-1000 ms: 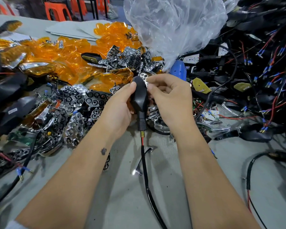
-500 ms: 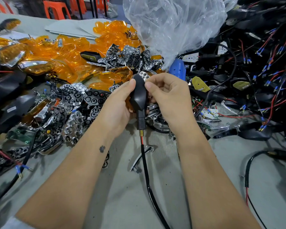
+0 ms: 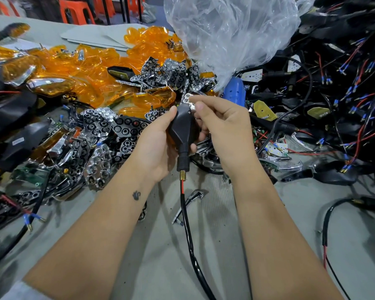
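Observation:
My left hand (image 3: 155, 144) grips a black lamp housing (image 3: 182, 126) upright above the table, its stem pointing down. A black cable (image 3: 187, 230) with a brass thread and a red wire hangs from the stem toward me. My right hand (image 3: 223, 126) pinches a small chrome reflector piece (image 3: 187, 99) at the housing's top edge. The inside of the housing faces away and is hidden.
Orange lenses (image 3: 91, 70) and chrome reflectors (image 3: 108, 135) are heaped at the left and middle. Black housings with red and blue wires (image 3: 344, 94) fill the right. A clear plastic bag (image 3: 225, 33) stands behind. A chrome strip (image 3: 188, 200) lies on the grey table (image 3: 152, 256).
Both hands have kept hold of the housing and shifted only slightly. My right hand's fingers have lifted toward the housing's top with the chrome piece.

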Tool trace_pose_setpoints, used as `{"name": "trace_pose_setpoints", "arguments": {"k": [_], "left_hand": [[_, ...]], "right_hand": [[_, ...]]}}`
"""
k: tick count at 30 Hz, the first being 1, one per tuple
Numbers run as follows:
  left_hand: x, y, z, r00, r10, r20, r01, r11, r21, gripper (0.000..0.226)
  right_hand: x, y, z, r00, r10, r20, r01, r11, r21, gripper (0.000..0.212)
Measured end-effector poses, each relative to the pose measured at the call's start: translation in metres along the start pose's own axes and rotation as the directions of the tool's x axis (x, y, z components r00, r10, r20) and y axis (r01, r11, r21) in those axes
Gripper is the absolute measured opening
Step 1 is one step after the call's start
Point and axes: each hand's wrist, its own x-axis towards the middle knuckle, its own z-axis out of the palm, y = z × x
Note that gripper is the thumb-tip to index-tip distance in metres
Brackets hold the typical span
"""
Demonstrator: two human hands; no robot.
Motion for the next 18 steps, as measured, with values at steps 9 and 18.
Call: {"name": "trace_pose_setpoints", "arguments": {"k": [9, 18], "left_hand": [[0.002, -0.001, -0.002, 1.0, 0.006, 0.0, -0.006, 1.0, -0.02, 0.034], [0.006, -0.001, -0.007, 0.992, 0.104, -0.066, -0.102, 0.994, 0.037, 0.016]], "right_hand": [[0.0, -0.001, 0.001, 1.0, -0.027, 0.016, 0.028, 0.998, -0.049, 0.017], [0.007, -0.003, -0.018, 0.921, -0.098, -0.377, -0.033, 0.945, -0.324, 0.018]]}}
